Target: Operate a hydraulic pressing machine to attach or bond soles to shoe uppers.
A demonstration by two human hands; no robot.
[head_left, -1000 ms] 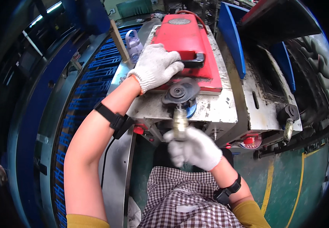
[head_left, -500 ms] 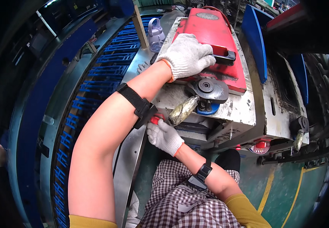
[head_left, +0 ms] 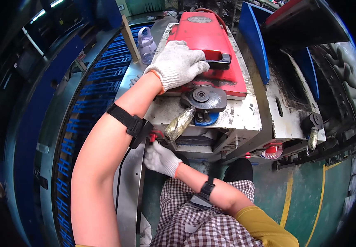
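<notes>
Left hand (head_left: 177,62) over red lid (head_left: 196,35), fingers bent at handle (head_left: 221,64); lid flat atop machine (head_left: 246,112) | right hand (head_left: 161,159) half-curled below red button (head_left: 153,138); either grip's closure, button contact: can't tell | best: left hand steady, right low, clear of lever (head_left: 179,124)

Wearing white knitted gloves (head_left: 174,64) with orange-edged cuffs (head_left: 165,78), black forearm straps (head_left: 121,116) bearing small blocks (head_left: 141,133), mustard-yellow sleeves (head_left: 264,226), and a brown-and-white checked garment (head_left: 207,230) across the lap.

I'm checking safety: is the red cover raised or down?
Down: the red cover lies over the white base, left hand at its handle.
</notes>
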